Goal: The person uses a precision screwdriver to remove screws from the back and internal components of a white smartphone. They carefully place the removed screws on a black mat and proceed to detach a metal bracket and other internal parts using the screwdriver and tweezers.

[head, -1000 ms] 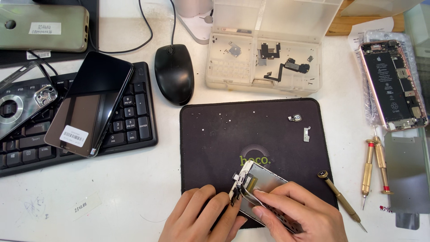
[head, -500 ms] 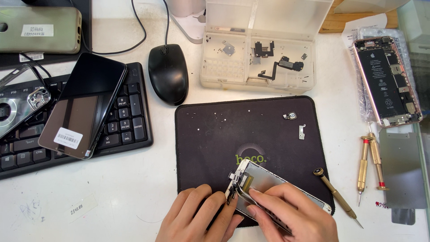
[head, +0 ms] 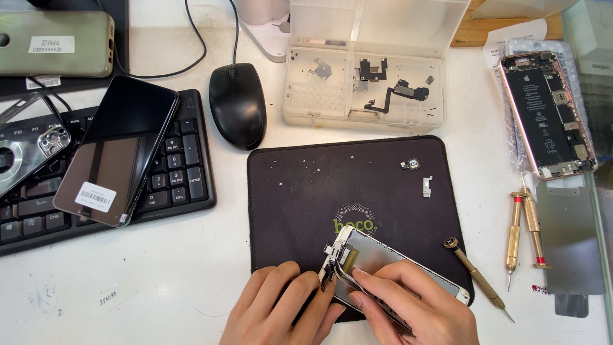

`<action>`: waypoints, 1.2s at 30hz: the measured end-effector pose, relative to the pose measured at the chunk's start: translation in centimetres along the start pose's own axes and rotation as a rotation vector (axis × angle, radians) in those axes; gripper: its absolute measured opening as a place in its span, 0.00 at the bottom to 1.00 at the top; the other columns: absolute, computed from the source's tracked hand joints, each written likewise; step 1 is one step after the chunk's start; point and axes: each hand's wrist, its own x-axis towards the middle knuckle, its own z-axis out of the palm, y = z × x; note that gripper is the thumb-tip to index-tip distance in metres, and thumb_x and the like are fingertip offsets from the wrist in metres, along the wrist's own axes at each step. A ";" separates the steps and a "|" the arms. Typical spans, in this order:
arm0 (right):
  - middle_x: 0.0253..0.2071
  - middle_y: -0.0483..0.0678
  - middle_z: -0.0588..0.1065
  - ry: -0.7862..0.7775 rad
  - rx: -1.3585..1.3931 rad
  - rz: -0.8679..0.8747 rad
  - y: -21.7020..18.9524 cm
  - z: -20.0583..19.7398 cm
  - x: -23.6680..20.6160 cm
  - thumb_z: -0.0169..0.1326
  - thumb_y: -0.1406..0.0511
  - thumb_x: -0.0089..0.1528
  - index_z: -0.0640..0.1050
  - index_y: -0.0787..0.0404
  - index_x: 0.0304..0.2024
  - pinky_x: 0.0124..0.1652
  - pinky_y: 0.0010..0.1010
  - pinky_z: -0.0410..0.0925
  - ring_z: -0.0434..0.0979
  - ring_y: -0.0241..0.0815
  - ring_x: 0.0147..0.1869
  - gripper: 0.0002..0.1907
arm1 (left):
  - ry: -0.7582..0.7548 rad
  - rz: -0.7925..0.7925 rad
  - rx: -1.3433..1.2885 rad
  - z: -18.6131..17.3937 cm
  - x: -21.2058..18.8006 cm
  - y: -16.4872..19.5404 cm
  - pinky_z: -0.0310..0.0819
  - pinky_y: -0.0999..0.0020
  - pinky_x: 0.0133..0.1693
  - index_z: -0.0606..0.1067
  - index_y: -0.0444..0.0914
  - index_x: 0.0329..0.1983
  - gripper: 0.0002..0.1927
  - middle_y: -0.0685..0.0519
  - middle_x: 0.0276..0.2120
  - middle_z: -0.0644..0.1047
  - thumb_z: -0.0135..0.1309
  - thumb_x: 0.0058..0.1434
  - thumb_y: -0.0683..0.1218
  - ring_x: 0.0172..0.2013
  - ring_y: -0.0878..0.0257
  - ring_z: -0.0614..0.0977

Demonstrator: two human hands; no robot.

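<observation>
A black rectangular rubber work mat (head: 357, 191) lies in the middle of a white tabletop (head: 159, 275), seen from above. At the mat's near edge, two bare hands work on a white-framed phone screen panel (head: 383, 259), which lies tilted across the mat's lower right part. The left hand (head: 281, 310) pinches the panel's upper left corner, fingertips closed on a small black flex part there. The right hand (head: 415, 306) rests on top of the panel with fingers curled, pressing it down; it may hold a thin tool under the fingers, but the view is too poor to be sure.

Toward the mat's far right corner lie a small round metal button part (head: 412, 165) and a small silver bracket (head: 427, 186). Just right of the mat lies a brass-handled screwdriver (head: 477, 278), and further right two more brass screwdrivers (head: 522, 233) side by side, then a grey metal plate (head: 568, 239). Beyond those, an opened phone body with a black battery (head: 546, 115). Behind the mat stands a clear plastic parts box (head: 364, 70) holding small black components. Left of the mat are a black computer mouse (head: 237, 105) and a black keyboard (head: 172, 185) with a dark glossy phone (head: 118, 150) lying on it.
</observation>
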 end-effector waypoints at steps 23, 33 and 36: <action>0.30 0.46 0.77 0.067 -0.240 -0.116 -1.5 2.1 -0.2 0.67 0.72 0.48 0.85 0.63 0.41 0.29 0.26 0.79 0.84 0.33 0.30 0.17 | -0.003 -0.003 -0.004 -0.1 0.1 0.0 0.76 0.58 0.44 0.84 0.38 0.37 0.15 0.52 0.36 0.77 0.66 0.59 0.54 0.44 0.56 0.80; 0.33 0.42 0.78 0.100 -0.101 -0.034 -0.6 2.2 -0.7 0.66 0.69 0.54 0.85 0.59 0.43 0.33 0.22 0.76 0.84 0.28 0.35 0.13 | -0.007 -0.001 -0.002 -0.1 0.1 0.0 0.76 0.58 0.43 0.84 0.38 0.38 0.15 0.52 0.36 0.77 0.65 0.59 0.54 0.43 0.57 0.79; 0.30 0.49 0.77 0.107 -0.218 -0.160 -0.3 3.0 -0.9 0.66 0.71 0.51 0.83 0.65 0.40 0.30 0.25 0.78 0.83 0.34 0.31 0.14 | -0.001 0.004 0.001 -0.1 0.1 0.0 0.76 0.58 0.44 0.84 0.37 0.38 0.15 0.52 0.36 0.77 0.65 0.59 0.54 0.43 0.56 0.79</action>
